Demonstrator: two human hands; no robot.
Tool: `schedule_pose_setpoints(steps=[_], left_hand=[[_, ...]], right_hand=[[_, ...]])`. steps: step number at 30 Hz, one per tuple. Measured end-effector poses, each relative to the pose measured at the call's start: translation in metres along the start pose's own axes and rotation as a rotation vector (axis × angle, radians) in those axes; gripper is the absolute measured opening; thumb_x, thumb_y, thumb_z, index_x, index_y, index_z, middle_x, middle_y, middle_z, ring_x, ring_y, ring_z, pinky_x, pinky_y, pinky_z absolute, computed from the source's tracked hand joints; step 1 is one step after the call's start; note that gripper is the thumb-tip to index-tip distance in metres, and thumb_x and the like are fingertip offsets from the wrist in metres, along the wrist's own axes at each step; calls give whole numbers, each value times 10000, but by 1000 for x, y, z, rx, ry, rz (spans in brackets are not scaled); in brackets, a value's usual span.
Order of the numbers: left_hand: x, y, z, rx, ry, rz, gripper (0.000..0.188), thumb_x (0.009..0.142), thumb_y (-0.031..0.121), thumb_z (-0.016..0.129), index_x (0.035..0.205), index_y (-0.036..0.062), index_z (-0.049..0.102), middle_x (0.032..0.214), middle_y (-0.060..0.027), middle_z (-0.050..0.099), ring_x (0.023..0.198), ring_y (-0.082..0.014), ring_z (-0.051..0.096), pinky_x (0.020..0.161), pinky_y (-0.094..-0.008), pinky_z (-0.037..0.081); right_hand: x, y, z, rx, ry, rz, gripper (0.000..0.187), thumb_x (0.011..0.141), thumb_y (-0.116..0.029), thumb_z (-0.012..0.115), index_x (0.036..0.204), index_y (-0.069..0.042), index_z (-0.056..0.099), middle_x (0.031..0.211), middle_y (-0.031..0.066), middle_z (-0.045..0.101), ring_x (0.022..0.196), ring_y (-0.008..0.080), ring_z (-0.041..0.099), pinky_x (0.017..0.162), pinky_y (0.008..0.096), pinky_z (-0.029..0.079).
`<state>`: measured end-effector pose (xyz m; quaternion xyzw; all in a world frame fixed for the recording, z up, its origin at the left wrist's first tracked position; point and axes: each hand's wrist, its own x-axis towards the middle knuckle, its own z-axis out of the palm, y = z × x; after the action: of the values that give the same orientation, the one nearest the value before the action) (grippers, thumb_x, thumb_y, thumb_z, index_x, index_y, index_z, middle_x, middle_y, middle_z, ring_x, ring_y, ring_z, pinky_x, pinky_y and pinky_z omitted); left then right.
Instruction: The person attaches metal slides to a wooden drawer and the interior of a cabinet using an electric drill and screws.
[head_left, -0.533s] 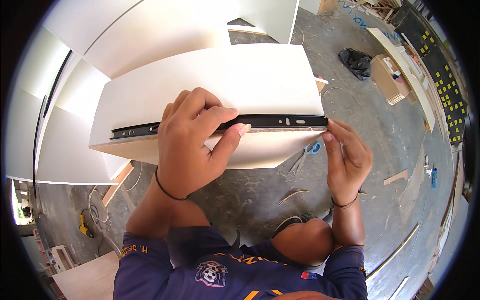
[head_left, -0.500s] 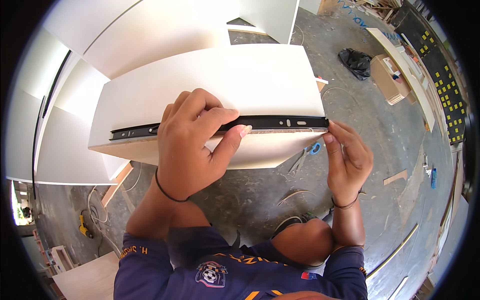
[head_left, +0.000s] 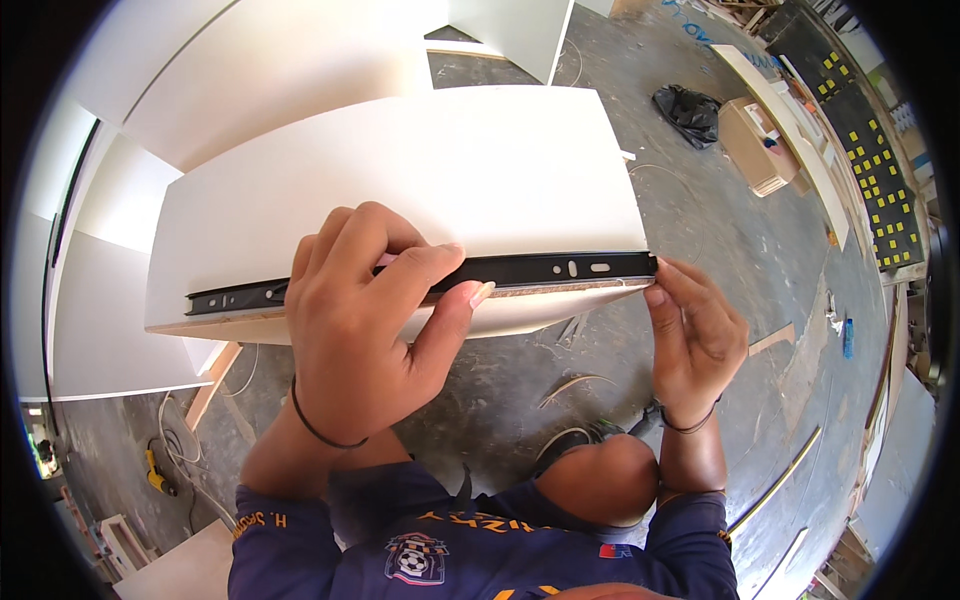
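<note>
A black metal drawer slide (head_left: 530,270) with oval slots and round holes lies lengthwise along the near edge of a white wooden box (head_left: 420,165). My left hand (head_left: 360,315) reaches over the middle of the slide, thumb on the near side and fingers on the far side, closed on it. At the slide's right end, level with the box corner, my right hand (head_left: 695,335) pinches with thumb and forefinger. The left palm hides part of the slide; its left end shows beyond the knuckles.
Large white cabinet panels (head_left: 290,80) stand behind and to the left. A yellow power tool (head_left: 158,472) lies on the floor at the left. On the right are a black plastic bag (head_left: 687,115), a brown box (head_left: 755,150) and a long board (head_left: 785,135). Partly hidden scissors (head_left: 573,330) lie beneath the box.
The view has shifted, and box and slide appear slightly lower and farther left. Both hands keep their places on the slide. The scissors are now mostly covered by the box.
</note>
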<state>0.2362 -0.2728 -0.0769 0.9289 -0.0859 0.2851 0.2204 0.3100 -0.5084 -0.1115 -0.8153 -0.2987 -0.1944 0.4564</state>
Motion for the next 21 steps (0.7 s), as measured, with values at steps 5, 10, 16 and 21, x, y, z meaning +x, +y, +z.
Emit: schedule_pose_setpoints(steps=[5, 10, 16, 21], left_hand=[[0, 0, -1, 5, -11, -11, 228, 626, 50, 702, 846, 26, 647, 740, -87, 518, 665, -222, 485, 620, -319, 368], [1, 3, -2, 27, -36, -24, 226, 629, 53, 699, 848, 22, 647, 734, -84, 510, 669, -217, 483, 622, -317, 367], [0, 1, 0, 29, -9, -1, 221, 638, 52, 695, 852, 20, 646, 727, -84, 504, 665, -213, 478, 609, -311, 367], [1, 1, 1, -4, 1, 10, 220, 645, 20, 684, 861, 17, 641, 725, -83, 501, 657, -211, 473, 595, -304, 367]], right_hand=[[0, -3, 2, -24, 10, -8, 161, 798, 7, 650, 959, 20, 652, 894, 151, 665, 764, 206, 656, 664, 253, 502], [0, -4, 2, -68, 22, -39, 168, 795, 16, 646, 963, 22, 651, 892, 154, 664, 757, 216, 657, 659, 255, 503], [-1, -4, 4, -45, 28, -20, 176, 788, 33, 638, 964, 21, 651, 895, 156, 663, 756, 230, 655, 658, 266, 504], [-1, -4, 3, -52, 39, -36, 184, 780, 42, 635, 962, 22, 649, 900, 156, 660, 751, 243, 653, 651, 275, 502]])
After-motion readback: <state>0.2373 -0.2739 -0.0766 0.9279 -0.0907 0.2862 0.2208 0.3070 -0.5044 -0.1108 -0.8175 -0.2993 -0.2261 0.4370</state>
